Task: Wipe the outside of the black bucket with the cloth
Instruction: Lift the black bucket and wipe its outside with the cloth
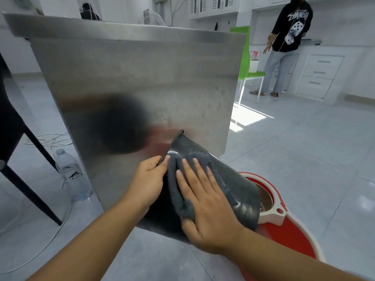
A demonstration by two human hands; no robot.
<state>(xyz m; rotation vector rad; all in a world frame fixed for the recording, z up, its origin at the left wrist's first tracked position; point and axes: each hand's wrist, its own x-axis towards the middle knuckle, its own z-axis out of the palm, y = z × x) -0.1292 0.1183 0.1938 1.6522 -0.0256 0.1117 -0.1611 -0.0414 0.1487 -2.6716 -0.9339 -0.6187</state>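
The black bucket (233, 179) lies tilted on its side low in the middle of the head view, its rim toward the steel panel. My left hand (149, 179) grips the bucket's rim edge, thumb on top. A dark grey cloth (178, 179) is bunched on the bucket's outer wall. My right hand (205, 201) presses flat on the cloth with the fingers spread, holding it against the bucket.
A steel counter panel (132, 82) stands right behind the bucket. A red and white mop bucket (284, 224) sits just to the right, a water bottle (72, 175) and a black chair leg (30, 179) to the left. A person (284, 45) stands by white cabinets at the far right.
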